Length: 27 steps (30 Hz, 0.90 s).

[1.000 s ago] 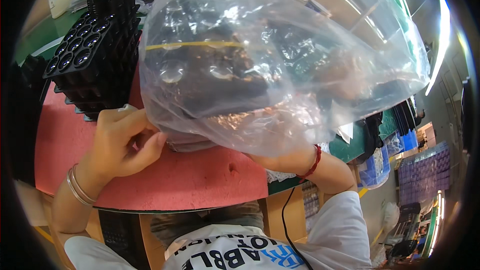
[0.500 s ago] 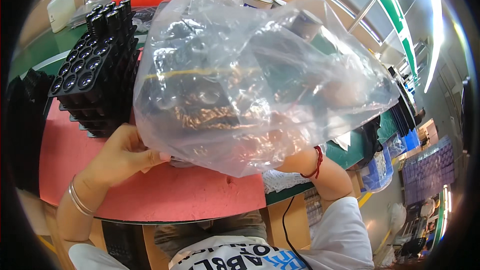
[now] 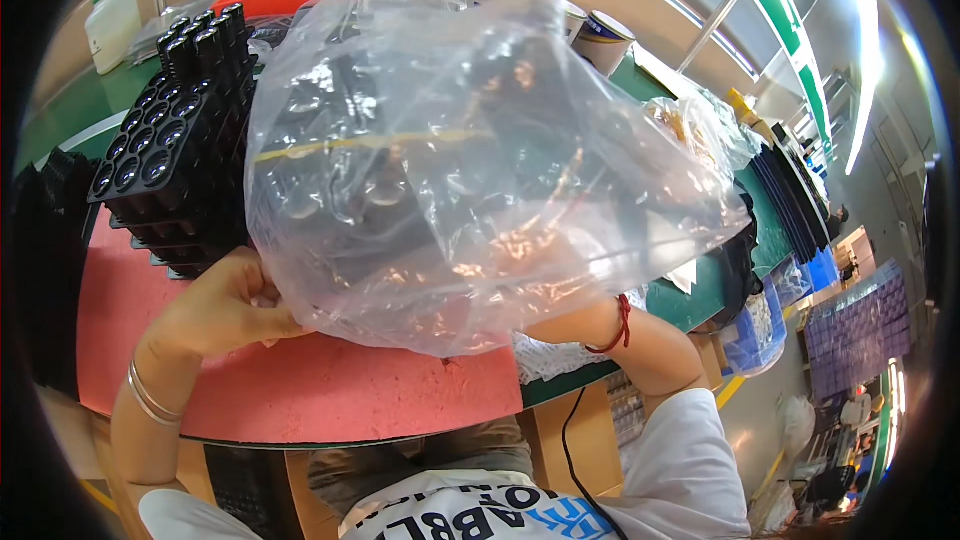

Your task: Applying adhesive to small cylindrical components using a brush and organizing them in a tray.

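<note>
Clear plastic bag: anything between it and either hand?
Nothing visible. The left hand grips the lower left edge of the clear plastic bag directly. The right hand is hidden behind or inside the bag; only its wrist with a red cord shows.

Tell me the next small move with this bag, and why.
Probably pull the bag further down: the left hand grips its lower edge and the right hand is inside, but the black trays within still reach its mouth.
</note>
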### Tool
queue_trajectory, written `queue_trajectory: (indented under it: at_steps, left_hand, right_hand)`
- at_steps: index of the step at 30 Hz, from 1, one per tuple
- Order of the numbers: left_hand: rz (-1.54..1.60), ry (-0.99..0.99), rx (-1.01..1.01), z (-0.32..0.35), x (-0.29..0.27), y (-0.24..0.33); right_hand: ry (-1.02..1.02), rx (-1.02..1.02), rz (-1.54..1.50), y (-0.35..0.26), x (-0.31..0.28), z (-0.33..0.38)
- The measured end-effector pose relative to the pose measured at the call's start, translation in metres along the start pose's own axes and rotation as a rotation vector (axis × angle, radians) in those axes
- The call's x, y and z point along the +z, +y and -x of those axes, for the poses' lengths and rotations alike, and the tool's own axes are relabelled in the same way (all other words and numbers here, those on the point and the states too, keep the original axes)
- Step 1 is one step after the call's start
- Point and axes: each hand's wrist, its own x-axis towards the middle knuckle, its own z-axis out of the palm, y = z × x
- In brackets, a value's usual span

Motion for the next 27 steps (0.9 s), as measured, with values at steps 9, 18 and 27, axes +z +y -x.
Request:
queue_trajectory:
  at_steps: [9, 18, 27]
  left_hand:
    - [-0.046, 0.07, -0.019, 0.0, 0.01, 0.009]
    - [-0.043, 0.124, 0.112, -0.003, 0.005, -0.008]
    - [0.091, 0.802, 0.318, -0.058, -0.002, -0.031]
  right_hand:
    - [0.036, -0.201, 0.336, 0.013, 0.006, 0.001]
    - [-0.008, -0.063, 0.478, 0.017, 0.013, 0.0]
    - [-0.232, 0.1, 0.247, 0.026, -0.014, -0.023]
